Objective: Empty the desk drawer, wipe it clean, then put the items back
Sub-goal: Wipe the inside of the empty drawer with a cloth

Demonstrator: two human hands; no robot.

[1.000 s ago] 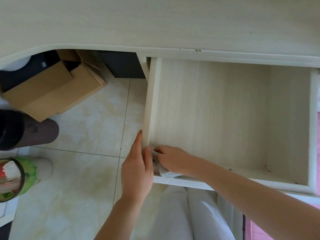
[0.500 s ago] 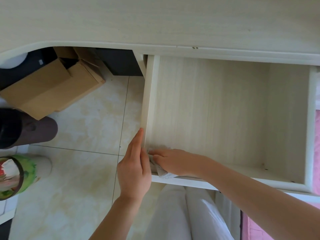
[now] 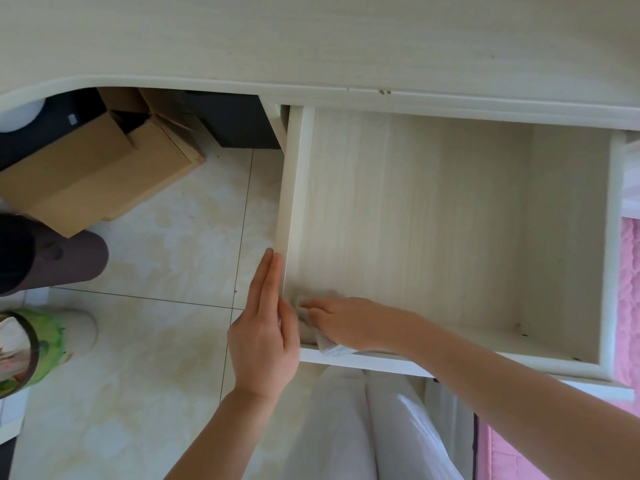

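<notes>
Drawer [image 3: 450, 216] is standing pulled out from under the desk [image 3: 311, 39], bare inside, nothing left in it. Right hand [image 3: 349, 322] is pressing a pale cloth [image 3: 323, 342] into the near-left corner, fingers bent over the wad and pinning it to the floor of the drawer; a tail of cloth is poking out by the front wall. Left hand [image 3: 265, 336] is lying flat along the outside of the left wall, fingers straight and together, gripping nothing, bracing. Cloth looks soft, light, bunching easily; probably best kept balled under the fingertips for corners. Drawer is stiff board, likely sliding on runners, so steadying at the side wall makes sense. Around: cardboard box [image 3: 93, 181] under the desk, a green-patterned bin [image 3: 34, 344] on the tiled floor [image 3: 166, 271], pink bedding [image 3: 628, 271] at right. Nothing is blocking the drawer interior.
</notes>
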